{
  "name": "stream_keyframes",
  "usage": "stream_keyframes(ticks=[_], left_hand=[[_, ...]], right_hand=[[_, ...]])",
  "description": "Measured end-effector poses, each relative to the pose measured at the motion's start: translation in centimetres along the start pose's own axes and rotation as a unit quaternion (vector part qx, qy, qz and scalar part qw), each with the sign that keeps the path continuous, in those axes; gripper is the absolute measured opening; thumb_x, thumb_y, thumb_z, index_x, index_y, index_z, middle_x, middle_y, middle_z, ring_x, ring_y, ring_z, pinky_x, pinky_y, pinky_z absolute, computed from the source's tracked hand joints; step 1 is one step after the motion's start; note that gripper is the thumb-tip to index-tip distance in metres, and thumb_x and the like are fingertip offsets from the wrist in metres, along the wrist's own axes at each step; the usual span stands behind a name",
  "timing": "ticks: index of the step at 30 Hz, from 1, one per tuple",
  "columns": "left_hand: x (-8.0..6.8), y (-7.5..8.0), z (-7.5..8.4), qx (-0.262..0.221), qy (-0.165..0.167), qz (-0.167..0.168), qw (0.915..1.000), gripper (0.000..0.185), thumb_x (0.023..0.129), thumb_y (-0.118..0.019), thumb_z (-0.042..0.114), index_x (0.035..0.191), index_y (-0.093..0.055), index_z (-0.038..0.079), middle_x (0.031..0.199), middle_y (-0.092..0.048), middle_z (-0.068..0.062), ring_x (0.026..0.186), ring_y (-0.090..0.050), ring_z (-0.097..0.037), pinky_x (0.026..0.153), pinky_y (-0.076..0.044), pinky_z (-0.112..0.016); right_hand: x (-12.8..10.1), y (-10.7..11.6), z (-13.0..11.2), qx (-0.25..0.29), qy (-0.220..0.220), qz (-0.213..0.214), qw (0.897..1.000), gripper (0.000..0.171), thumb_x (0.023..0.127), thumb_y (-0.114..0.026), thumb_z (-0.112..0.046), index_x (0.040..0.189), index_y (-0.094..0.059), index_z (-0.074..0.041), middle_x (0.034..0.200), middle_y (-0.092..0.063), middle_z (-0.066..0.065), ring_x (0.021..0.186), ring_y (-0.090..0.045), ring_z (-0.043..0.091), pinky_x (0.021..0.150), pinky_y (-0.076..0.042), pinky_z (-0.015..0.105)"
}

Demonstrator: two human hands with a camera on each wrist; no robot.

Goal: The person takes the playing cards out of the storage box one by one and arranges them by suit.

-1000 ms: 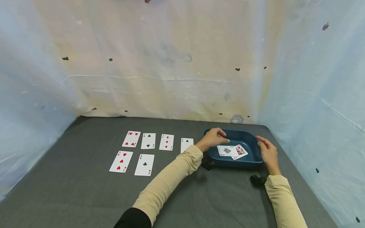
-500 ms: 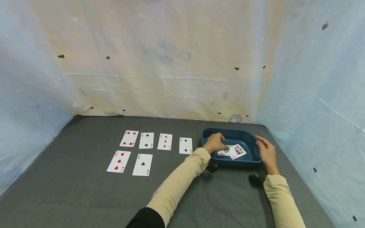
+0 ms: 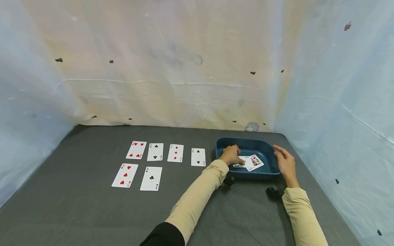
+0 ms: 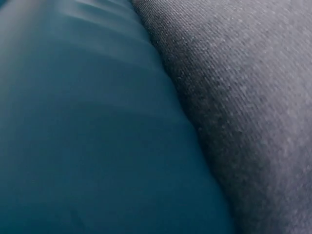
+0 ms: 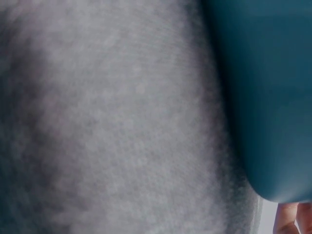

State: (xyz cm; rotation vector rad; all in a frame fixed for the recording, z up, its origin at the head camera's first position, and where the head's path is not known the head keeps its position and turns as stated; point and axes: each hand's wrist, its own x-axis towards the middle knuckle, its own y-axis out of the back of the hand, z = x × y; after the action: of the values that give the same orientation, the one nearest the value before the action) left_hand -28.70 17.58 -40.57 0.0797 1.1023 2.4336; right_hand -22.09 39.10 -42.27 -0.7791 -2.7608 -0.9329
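A dark blue plastic tub (image 3: 253,142) stands at the back right in the head view. Inside it, an ace of spades playing card (image 3: 246,158) overlaps a face card (image 3: 257,163). My left hand (image 3: 231,155) reaches over the tub's left side, its thumb over the ace and its fingers bent above; contact under them is hidden. At the tub's right end my right hand (image 3: 286,165) holds the rim with thumb and fingers. Two of its fingers (image 5: 287,217) show beside the tub's end in the right wrist view. In the left wrist view only the tub wall (image 4: 107,136) and cloth appear.
Face-up playing cards lie left of the tub: a four of hearts (image 3: 136,150), a two of clubs (image 3: 155,152), a three of diamonds (image 3: 175,153), a two of spades (image 3: 198,157), a three of hearts (image 3: 124,175), and an ace of clubs (image 3: 151,178). Grey cloth (image 3: 101,212) covers the table.
My left hand has come down from above the tub's left side to the ace of spades inside. The right hand stays at the tub's right end. The whole view shifts slightly left.
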Motion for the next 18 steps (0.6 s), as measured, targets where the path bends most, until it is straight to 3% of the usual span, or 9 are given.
stream_keyframes(ticks=[3,7,14,18], left_hand=[[1.2,-0.9,-0.7,0.010,0.012,0.005,0.9999,0.050,0.069,-0.091,0.021,0.109,-0.063,0.012,0.111,-0.053,-0.008,0.103,-0.041,-0.025,0.087,-0.040,-0.038],[1.7,-1.2,-0.8,0.030,0.030,0.004,0.9991,0.055,0.063,-0.093,0.016,0.108,-0.062,0.014,0.115,-0.051,-0.009,0.104,-0.040,-0.027,0.085,-0.042,-0.042],[0.2,-0.4,0.1,0.058,0.045,0.008,0.9973,0.055,0.063,-0.093,0.017,0.108,-0.062,0.014,0.114,-0.052,-0.011,0.104,-0.041,-0.026,0.085,-0.041,-0.038],[0.1,-0.5,0.4,0.082,0.052,0.007,0.9953,0.043,0.064,-0.093,0.021,0.096,-0.065,0.012,0.110,-0.052,-0.011,0.100,-0.040,-0.026,0.083,-0.042,-0.037]], right_hand=[[-0.1,0.0,-0.1,-0.002,-0.004,-0.001,1.000,0.036,0.102,-0.046,-0.020,0.134,-0.058,-0.008,0.112,-0.062,0.018,0.053,-0.037,0.009,0.050,-0.031,0.025],[0.0,0.0,-0.2,-0.005,-0.007,-0.003,1.000,0.037,0.102,-0.045,-0.022,0.134,-0.058,-0.009,0.115,-0.062,0.018,0.060,-0.039,0.011,0.053,-0.032,0.026],[0.0,0.0,-0.1,-0.007,-0.008,-0.003,1.000,0.037,0.102,-0.045,-0.022,0.135,-0.058,-0.009,0.117,-0.062,0.017,0.059,-0.038,0.012,0.052,-0.031,0.026],[0.0,0.0,0.0,-0.004,-0.006,-0.005,1.000,0.037,0.102,-0.045,-0.022,0.135,-0.058,-0.009,0.117,-0.062,0.018,0.056,-0.037,0.011,0.051,-0.031,0.026]])
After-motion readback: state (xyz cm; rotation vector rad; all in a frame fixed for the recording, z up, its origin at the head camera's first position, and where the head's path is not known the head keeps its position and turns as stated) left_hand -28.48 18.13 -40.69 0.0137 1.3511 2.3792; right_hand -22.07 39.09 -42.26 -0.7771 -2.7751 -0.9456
